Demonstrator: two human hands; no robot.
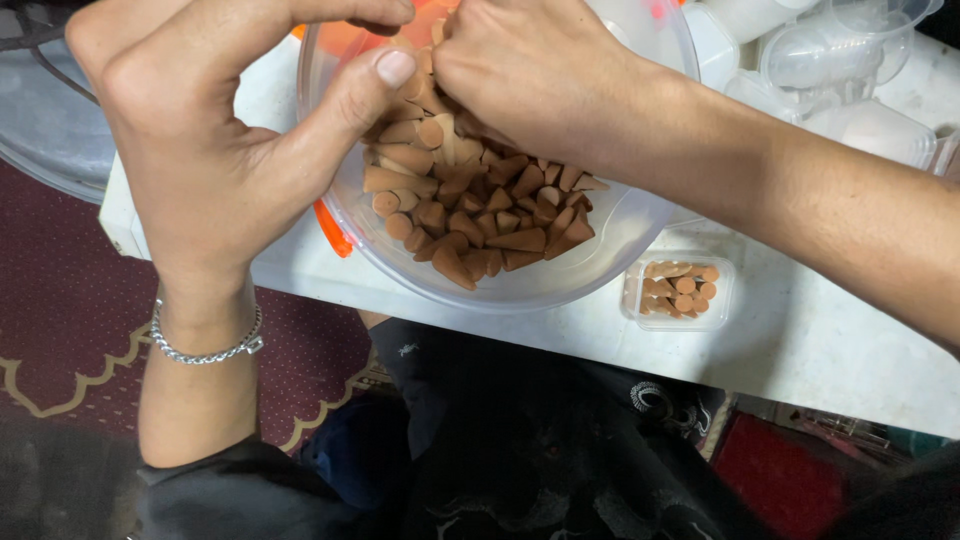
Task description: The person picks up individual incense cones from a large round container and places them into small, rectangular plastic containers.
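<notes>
A round clear plastic tub (pixel 560 285) with an orange handle holds a heap of brown cone-shaped pieces (pixel 480 215). Both my hands reach into it from above. My left hand (pixel 215 130), with a silver chain bracelet on the wrist, curls over the tub's left rim, thumb pressed toward the cones. My right hand (pixel 535 70) is bunched with its fingers closed among the cones at the top of the heap. What lies inside either hand's fingers is hidden.
A small clear rectangular box (pixel 678 290) with several cones sits on the white table (pixel 820 340) right of the tub. Empty clear boxes and lids (pixel 830 70) are stacked at the back right. A metal basin (pixel 50 120) stands at left, over a dark red carpet (pixel 70 310).
</notes>
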